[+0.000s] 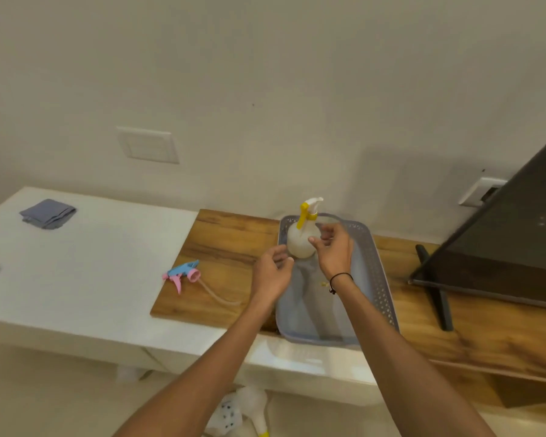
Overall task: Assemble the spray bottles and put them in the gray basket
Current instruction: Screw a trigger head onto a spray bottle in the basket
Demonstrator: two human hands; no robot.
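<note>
Item one: a translucent white plastic spray bottle with a yellow-and-white trigger head (302, 238) stands upright in the far left corner of the gray perforated plastic basket (380, 279). Its head is fitted on the neck; whether it is screwed fully home cannot be told. This unit counts as assembled and placed.

Hands: the right hand (334, 250) sits just beside the bottle's body, fingers loosely curled and partly spread, fingertips at or very near the bottle's side; firm grip is not evident and actual contact cannot be confirmed. The left hand (271, 272) is at the basket's left rim, below the bottle, fingers loosely curled, with nothing visible in it.

Item two: a pink-and-blue plastic trigger head with a clear dip tube (183, 274) lies loose on the wooden board (227, 238), well left of the basket, with no bottle attached. This head is outstanding.

Below the counter edge, a pale bottle-like shape with a yellow part (252, 414) lies on the floor, blurred; what it is cannot be settled.

Assessment: one bottle done, at least one assembly left. The basket otherwise holds only a small yellowish speck on its floor
</note>
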